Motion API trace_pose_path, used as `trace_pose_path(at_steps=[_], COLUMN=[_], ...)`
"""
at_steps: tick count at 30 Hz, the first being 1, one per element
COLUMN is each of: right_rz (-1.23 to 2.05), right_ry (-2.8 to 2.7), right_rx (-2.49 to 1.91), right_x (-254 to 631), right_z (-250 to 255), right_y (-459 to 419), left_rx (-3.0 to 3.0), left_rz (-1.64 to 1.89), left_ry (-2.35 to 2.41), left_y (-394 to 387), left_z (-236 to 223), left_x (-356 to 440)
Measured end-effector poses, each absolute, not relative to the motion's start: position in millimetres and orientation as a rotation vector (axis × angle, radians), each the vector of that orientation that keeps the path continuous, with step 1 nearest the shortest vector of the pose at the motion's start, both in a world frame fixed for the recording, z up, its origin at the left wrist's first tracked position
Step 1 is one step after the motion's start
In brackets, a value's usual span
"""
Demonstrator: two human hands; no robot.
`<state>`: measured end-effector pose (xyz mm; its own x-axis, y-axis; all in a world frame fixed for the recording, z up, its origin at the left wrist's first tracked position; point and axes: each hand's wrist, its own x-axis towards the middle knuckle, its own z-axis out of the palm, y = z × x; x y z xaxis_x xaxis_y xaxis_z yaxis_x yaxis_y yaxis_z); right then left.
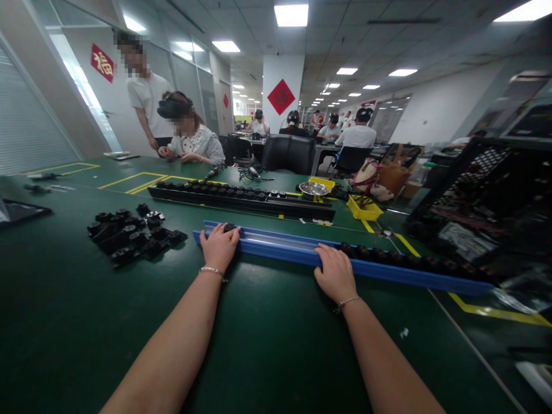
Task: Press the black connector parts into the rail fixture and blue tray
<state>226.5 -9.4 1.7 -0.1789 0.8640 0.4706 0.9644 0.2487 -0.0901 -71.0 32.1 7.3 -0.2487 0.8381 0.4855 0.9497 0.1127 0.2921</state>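
Note:
A long blue channel [278, 248] lies across the green table in front of me. At its left end my left hand [219, 248] has its fingers closed round a small black part [229, 227], which is mostly hidden by them. My right hand [337, 271] grips the channel's near wall around the middle, fingertips curled over the edge. Right of that hand, a row of black parts [390, 257] sits inside the channel. The stretch between my hands shows its pale inner floor. On the left of the table lies a loose pile of similar black parts [129, 237].
Behind the blue channel runs a black channel [241, 201] holding more black parts. A metal bowl [314, 188] and a yellow bin [364, 208] stand beyond it. An open black computer case [474, 201] bounds the right. Across the table a seated person [194, 138] handles something small.

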Motion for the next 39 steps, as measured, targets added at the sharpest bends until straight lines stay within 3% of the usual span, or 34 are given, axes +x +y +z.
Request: trace_pose_path(at_steps=[39], right_rz=[-0.286], right_ry=[-2.085], right_rx=[-1.654], right_x=[229], right_z=[2], right_y=[-10], left_rx=[-1.417], left_rz=[-0.985], left_ry=[-2.337], left_y=[40], left_z=[2], left_x=[-104])
